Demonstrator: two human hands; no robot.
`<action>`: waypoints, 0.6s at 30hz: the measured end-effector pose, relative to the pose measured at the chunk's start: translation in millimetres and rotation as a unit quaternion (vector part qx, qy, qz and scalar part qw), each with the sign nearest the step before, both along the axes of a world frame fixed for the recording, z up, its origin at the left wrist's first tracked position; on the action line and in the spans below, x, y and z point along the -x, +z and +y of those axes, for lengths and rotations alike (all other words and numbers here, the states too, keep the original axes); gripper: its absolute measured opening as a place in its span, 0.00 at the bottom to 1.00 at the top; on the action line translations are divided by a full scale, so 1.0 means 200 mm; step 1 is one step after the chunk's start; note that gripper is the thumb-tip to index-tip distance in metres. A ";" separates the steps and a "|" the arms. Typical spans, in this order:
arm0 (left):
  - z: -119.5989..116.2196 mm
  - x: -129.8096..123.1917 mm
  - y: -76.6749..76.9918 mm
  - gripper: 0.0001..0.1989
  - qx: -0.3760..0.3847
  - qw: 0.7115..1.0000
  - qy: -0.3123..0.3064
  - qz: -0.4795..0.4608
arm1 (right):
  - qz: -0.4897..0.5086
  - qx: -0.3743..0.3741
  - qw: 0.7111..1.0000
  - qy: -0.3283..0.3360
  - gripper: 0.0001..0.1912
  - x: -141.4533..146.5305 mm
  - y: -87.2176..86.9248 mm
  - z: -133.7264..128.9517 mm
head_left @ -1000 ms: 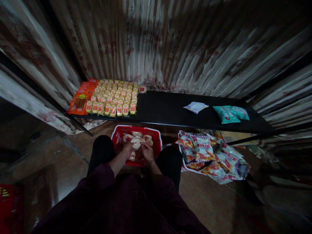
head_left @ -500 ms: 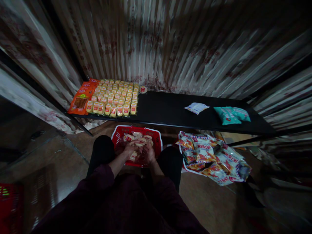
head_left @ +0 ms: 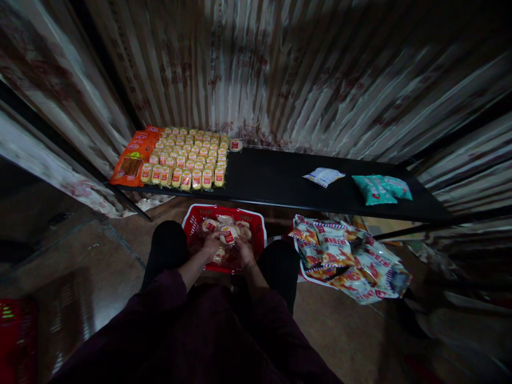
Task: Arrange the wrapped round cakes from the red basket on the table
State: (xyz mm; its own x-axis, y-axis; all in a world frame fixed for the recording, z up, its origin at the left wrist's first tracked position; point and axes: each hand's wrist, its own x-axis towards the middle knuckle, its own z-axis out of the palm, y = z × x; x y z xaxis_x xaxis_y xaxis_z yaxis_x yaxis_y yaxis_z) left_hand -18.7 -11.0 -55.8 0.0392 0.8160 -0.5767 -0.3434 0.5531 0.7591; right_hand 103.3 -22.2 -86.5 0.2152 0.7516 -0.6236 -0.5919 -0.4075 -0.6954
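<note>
Between my knees stands a red basket (head_left: 261, 234) with a white rim, holding several round packaged pastries. Just above the others, a round packet with a red label (head_left: 229, 236) is held between both hands. My left hand (head_left: 211, 246) grips its left side, and my right hand (head_left: 243, 249) is at its right side. On the left of the black shelf (head_left: 264, 176), rows of small yellow packets (head_left: 188, 160) lie beside orange bags (head_left: 134, 160). One round packet (head_left: 236, 145) lies at the shelf's back edge, right of the rows.
A white packet (head_left: 324, 176) and teal bags (head_left: 376, 189) lie on the shelf's right part. Below it, a second basket (head_left: 298, 250) is heaped with snack bags (head_left: 338, 250). A red basket (head_left: 18, 336) stands at far left. A striped curtain (head_left: 248, 69) hangs behind the shelf.
The round packet in my hands has turned, so its red label now faces up. Both hands remain over the basket, and the view has shifted slightly.
</note>
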 end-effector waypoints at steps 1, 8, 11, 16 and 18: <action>0.00 0.00 0.00 0.21 0.000 1.000 0.005 -0.009 | -0.003 -0.006 1.000 0.002 0.16 0.00 0.00 0.00; 0.03 -0.04 -0.01 0.17 -0.044 0.997 0.062 -0.012 | 0.002 -0.043 0.998 -0.036 0.21 0.00 -0.05 0.00; 0.05 -0.06 0.00 0.21 -0.066 0.996 0.068 0.006 | -0.003 -0.053 0.998 -0.040 0.22 -0.01 -0.06 0.01; 0.08 -0.07 0.00 0.24 -0.061 0.995 0.081 0.010 | 0.007 -0.064 0.997 -0.033 0.21 -0.02 -0.04 0.01; 0.09 -0.07 -0.01 0.23 -0.062 0.995 0.083 0.008 | 0.008 -0.078 0.996 -0.033 0.20 -0.01 -0.03 0.00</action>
